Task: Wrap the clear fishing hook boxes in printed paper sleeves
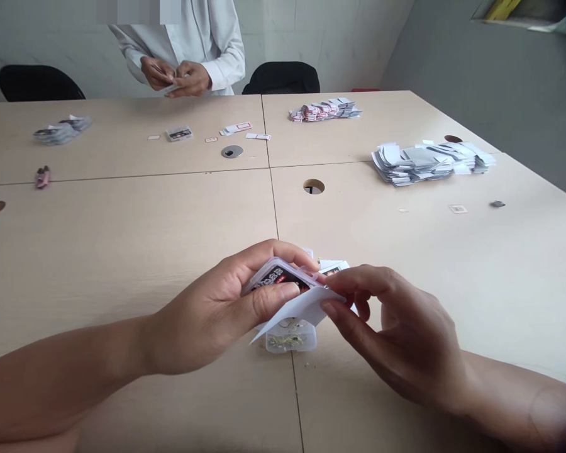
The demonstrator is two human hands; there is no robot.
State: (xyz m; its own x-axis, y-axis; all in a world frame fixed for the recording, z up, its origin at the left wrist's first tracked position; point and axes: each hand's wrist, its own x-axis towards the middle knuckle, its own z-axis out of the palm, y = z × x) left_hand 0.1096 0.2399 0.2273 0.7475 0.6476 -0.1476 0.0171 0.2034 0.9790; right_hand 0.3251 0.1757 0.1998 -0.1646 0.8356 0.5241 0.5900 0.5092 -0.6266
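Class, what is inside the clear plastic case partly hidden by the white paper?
In the case's visible near part lie small yellowish pieces, too small to identify. The white paper covers the farther part, so anything inside there cannot be seen.

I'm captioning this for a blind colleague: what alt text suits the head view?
A person's left hand holds a small plastic case with a dark label, the right hand at the edge of a white paper. Beneath is a clear box on a pale table; across it, a co-worker in a white shirt uses both hands.
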